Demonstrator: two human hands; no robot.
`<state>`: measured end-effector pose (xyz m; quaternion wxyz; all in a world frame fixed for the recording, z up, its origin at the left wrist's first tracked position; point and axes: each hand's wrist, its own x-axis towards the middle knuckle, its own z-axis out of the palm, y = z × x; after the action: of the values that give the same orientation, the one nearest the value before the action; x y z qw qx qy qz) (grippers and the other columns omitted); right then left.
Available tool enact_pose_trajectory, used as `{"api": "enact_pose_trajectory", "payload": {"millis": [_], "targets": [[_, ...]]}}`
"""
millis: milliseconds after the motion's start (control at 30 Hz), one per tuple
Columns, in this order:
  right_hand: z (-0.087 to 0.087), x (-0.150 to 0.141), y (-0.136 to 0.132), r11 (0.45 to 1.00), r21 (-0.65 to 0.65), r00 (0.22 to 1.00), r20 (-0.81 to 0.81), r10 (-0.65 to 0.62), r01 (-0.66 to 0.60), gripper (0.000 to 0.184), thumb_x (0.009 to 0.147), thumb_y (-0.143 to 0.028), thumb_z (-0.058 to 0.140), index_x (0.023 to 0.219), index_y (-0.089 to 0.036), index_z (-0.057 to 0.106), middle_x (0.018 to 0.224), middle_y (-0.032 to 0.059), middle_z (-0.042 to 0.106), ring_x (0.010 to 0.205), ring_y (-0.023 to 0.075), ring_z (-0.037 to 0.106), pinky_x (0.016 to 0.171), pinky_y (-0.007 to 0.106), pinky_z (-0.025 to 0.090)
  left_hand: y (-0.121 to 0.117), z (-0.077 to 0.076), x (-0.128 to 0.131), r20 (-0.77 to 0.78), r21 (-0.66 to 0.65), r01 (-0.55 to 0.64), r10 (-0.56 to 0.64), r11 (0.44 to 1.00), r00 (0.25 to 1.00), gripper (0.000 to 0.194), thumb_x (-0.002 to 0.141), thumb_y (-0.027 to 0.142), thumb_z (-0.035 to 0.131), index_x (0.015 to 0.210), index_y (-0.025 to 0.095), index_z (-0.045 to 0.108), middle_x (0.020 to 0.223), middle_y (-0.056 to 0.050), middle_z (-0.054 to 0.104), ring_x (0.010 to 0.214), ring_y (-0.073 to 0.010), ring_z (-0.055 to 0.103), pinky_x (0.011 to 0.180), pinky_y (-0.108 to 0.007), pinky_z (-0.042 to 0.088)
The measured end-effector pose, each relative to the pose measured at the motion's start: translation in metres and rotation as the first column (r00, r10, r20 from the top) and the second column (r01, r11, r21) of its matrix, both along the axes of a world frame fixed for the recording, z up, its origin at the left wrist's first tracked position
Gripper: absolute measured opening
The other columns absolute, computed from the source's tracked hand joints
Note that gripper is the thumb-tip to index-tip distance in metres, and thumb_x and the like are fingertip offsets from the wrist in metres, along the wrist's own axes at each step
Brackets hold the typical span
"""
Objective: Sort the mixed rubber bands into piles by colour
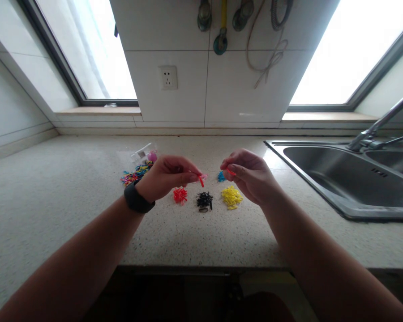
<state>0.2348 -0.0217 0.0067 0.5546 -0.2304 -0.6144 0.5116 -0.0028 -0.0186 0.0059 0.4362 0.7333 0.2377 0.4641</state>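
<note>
We're pinching a red band (pixel 201 181) in the left hand (pixel 174 176) and another red bit (pixel 231 171) in the right hand (pixel 247 172), both over the counter (pixel 174 241), with red pile (pixel 180 196), black pile (pixel 204 200) and yellow pile (pixel 231 197) spaced apart, presumably so colours don't mix.

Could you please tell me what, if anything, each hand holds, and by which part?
The left hand pinches a small red strip by its upper end; the right hand holds a small red piece, its gripped part unclear.
</note>
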Motion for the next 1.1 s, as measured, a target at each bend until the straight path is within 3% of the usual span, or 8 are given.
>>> {"api": "enact_pose_trajectory", "payload": {"millis": [333, 567, 867, 1100], "targets": [[-0.0022, -0.0007, -0.0017, 0.991, -0.023, 0.991, -0.024, 0.128, -0.129, 0.025, 0.070, -0.033, 0.086, 0.078, -0.023, 0.064, 0.075, 0.0002, 0.070, 0.060, 0.0116, 0.055, 0.054, 0.028, 0.043, -0.0017, 0.0044, 0.0024, 0.014, -0.026, 0.076, -0.075, 0.997, 0.997, 0.017, 0.076, 0.034, 0.080, 0.085, 0.020, 0.078, 0.064, -0.001, 0.064, 0.051, -0.0065, 0.045, 0.046, -0.020, 0.036], [-0.0065, 0.0000, 0.0012, 0.973, 0.002, 0.969, -0.093, 0.229, -0.230, 0.014, 0.075, -0.023, 0.082, 0.082, -0.021, 0.070, 0.077, 0.0009, 0.073, 0.059, 0.0092, 0.054, 0.054, 0.025, 0.041, -0.0001, 0.0025, 0.0023, 0.029, -0.028, 0.105, -0.104, 0.994, 0.994, 0.011, 0.077, 0.027, 0.079, 0.086, 0.020, 0.079, 0.063, 0.000, 0.063, 0.051, -0.0049, 0.045, 0.047, -0.017, 0.035], [-0.0056, 0.0019, 0.0004, 0.983, -0.011, 0.981, -0.063, 0.184, -0.185, 0.013, 0.076, -0.024, 0.082, 0.081, -0.021, 0.070, 0.074, -0.0001, 0.071, 0.058, 0.0089, 0.053, 0.054, 0.025, 0.041, -0.0010, 0.0032, 0.0011, -0.022, -0.047, 0.045, -0.046, 0.998, 0.999, 0.019, 0.078, 0.034, 0.078, 0.086, 0.016, 0.077, 0.060, 0.000, 0.062, 0.049, -0.0056, 0.044, 0.044, -0.017, 0.035], [-0.0053, 0.0033, 0.0019, 0.987, 0.014, 0.987, 0.039, 0.158, -0.158, 0.012, 0.076, -0.025, 0.082, 0.081, -0.021, 0.072, 0.075, -0.0001, 0.071, 0.060, 0.0086, 0.055, 0.055, 0.024, 0.042, -0.0018, 0.0060, 0.0025, -0.049, -0.042, 0.034, -0.036, 0.999, 0.998, 0.015, 0.079, 0.030, 0.077, 0.083, 0.015, 0.076, 0.058, 0.001, 0.060, 0.050, -0.0055, 0.047, 0.046, -0.016, 0.037]]}}
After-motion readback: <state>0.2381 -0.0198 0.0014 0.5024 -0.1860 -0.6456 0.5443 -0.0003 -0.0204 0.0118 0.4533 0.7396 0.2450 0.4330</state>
